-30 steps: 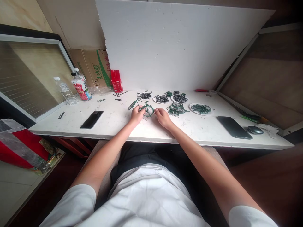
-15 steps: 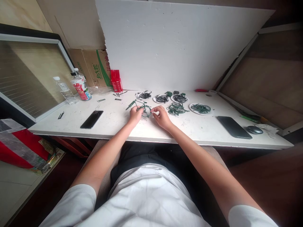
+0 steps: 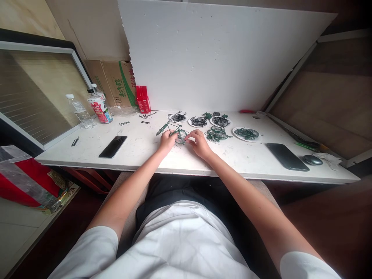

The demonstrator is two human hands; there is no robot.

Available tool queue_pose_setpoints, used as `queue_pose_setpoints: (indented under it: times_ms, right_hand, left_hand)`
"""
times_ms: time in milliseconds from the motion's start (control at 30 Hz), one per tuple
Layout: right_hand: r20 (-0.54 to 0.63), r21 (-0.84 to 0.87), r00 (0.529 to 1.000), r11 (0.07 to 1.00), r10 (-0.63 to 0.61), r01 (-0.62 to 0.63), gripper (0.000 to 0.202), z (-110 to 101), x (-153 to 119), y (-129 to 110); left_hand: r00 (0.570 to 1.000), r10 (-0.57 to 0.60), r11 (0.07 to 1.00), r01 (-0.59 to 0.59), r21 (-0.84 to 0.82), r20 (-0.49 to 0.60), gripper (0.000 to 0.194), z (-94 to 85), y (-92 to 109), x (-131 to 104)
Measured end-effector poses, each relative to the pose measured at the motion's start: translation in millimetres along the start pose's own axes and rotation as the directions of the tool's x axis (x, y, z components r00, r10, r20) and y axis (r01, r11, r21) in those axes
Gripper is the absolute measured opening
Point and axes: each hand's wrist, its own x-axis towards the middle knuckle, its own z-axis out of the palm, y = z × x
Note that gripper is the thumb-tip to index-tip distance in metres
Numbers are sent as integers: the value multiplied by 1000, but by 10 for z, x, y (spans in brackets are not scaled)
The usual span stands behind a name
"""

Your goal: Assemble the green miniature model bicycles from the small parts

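While left hand [image 3: 167, 142] pinches green bicycle [image 3: 175, 127], wheel [image 3: 181, 136] sits beside right hand [image 3: 199, 143]

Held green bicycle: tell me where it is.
In the head view, the green bicycle is near the centre, held in the left hand, with the right hand at its right end.

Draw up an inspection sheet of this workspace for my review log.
Surface: white table, carrying loose dark pieces.
Job's things: green model bicycle in hand; loose green parts on the table; white plates bearing dark or green parts.
Clutter: black phone, bottles, red box, flat dark device, grey oval object.
Hands: left hand grips the bicycle; right hand is at its right end, contact unclear.
Cables: nothing seen.
Surroundings: white board behind, cardboard box at back left.
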Motion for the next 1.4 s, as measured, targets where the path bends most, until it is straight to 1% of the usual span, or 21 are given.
queue_pose_setpoints:
  times_ms: [133, 267, 333, 467, 667, 800, 900, 1000, 1133, 1267, 1400]
  right_hand:
    - [-10, 4, 1000, 1000, -5, 5, 16, 2, 0, -11]
    - [-67, 13, 997, 999, -36, 37, 19, -13, 10, -51]
    - [-90, 18, 995, 999, -39, 41, 19, -16, 15, -68]
    - [-103, 34, 995, 999, -14, 17, 15, -5, 20, -82]
    - [-139, 70, 990, 997, 31, -22, 10, -1, 34, -102]
    - [-159, 111, 986, 993, 46, -28, 8, -7, 43, -116]
    - [-157, 125, 986, 991, 54, -35, 10, -5, 48, -113]
    - [-175, 137, 982, 989, 73, -49, 16, -6, 54, -108]
    - [-191, 153, 977, 986, 98, -69, 19, -17, 58, -111]
    - [-187, 172, 976, 982, 109, -77, 20, -25, 59, -122]
    - [-200, 186, 975, 981, 96, -58, 21, -30, 62, -135]
  left_hand:
    - [1000, -15, 1000, 15, -9, 7, 9, 3, 9, 6]
    - [1000, 1, 998, 1, -68, 24, 10, 14, 37, 11]
    - [1000, -15, 996, 17, -83, 26, 11, 19, 56, 10]
    - [998, -50, 995, 52, -89, 31, 12, 22, 81, 6]
    - [994, -3, 995, 14, -97, 112, 14, 17, 63, -18]
    - [984, 39, 993, -19, -116, 173, 21, 14, 69, -56]
    - [969, 20, 992, 11, -124, 247, 31, 13, 94, -86]
    - [953, -20, 989, 63, -133, 303, 46, 15, 125, -116]
    - [948, -24, 989, 69, -132, 319, 56, 22, 160, -152]
    - [952, -11, 992, 49, -119, 306, 60, 28, 165, -163]
    - [957, 6, 994, 26, -107, 291, 60, 30, 151, -153]
